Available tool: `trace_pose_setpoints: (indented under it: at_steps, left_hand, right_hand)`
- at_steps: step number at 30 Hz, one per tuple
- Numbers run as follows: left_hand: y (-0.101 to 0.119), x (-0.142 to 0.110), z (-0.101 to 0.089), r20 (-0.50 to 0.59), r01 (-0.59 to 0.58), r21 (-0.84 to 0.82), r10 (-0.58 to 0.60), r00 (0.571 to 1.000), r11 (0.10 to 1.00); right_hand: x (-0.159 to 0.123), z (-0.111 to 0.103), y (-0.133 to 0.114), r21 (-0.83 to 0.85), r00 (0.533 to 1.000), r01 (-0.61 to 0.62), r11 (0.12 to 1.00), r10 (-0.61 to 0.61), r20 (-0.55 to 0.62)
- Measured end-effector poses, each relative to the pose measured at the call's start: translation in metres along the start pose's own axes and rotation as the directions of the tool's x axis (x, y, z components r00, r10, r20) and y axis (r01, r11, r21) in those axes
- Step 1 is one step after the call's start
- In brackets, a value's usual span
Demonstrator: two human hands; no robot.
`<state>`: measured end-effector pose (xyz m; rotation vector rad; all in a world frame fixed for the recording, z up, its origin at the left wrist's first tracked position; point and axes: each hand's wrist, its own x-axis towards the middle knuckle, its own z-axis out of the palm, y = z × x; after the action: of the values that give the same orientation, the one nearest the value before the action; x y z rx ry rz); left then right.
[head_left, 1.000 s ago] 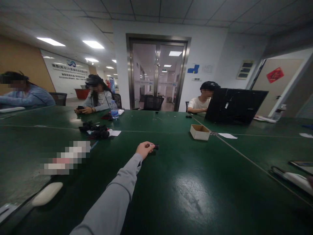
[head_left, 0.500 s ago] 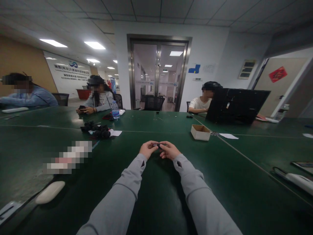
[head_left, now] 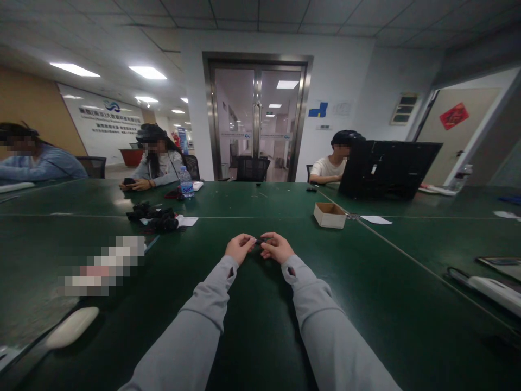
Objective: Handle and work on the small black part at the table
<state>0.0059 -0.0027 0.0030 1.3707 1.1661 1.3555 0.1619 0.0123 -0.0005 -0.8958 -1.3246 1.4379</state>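
Between my two hands, just above the green table (head_left: 260,336), is a small dark object (head_left: 259,241), slim and short, too small to name. My left hand (head_left: 239,248) pinches its left end between thumb and fingertips. From the other side, my right hand (head_left: 278,248) has its thumb and fingers bent around the right end, and the lower fingers are curled in. Fingertips cover part of the object. Beyond the right hand stands an open cardboard box (head_left: 330,219), its inside brown and its outer walls pale.
Black gear (head_left: 157,217) lies in a heap at the left, near a water bottle (head_left: 186,183). A white rounded case (head_left: 73,327) is at the near left. A large black monitor (head_left: 386,171) stands at the back right. Several people sit around the table.
The view has shifted slightly, so the surroundings sit further left. My fingertips have drawn a little apart, and more of the small dark object shows between them.
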Motion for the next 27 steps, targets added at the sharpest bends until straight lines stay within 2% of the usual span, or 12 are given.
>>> trace_pose_setpoints:
  at_steps: [4, 8, 11, 22, 27]
  left_hand:
    - [0.0, -0.001, -0.001, -0.036, -0.007, 0.2, 0.015, 0.999, 0.98]
    - [0.008, -0.005, -0.003, -0.041, -0.041, 0.445, 0.066, 0.997, 0.894]
    - [0.017, -0.01, -0.004, -0.042, -0.028, 0.534, 0.059, 0.997, 0.845]
    - [0.023, -0.014, -0.008, -0.126, 0.086, 0.548, -0.019, 0.992, 0.832]
    - [0.024, -0.014, -0.007, -0.131, 0.106, 0.561, -0.039, 0.991, 0.821]
  right_hand:
    - [-0.004, 0.001, -0.004, -0.017, 1.0, 0.006, 1.0, -0.005, 0.007]
    - [-0.006, 0.004, -0.006, -0.046, 0.999, 0.027, 0.999, -0.026, 0.022]
    - [-0.007, 0.005, -0.007, -0.07, 0.999, 0.045, 0.997, -0.043, 0.031]
    - [-0.01, 0.007, -0.01, -0.081, 0.996, 0.063, 0.995, -0.058, 0.066]
    - [-0.011, 0.008, -0.011, -0.083, 0.995, 0.076, 0.994, -0.071, 0.069]
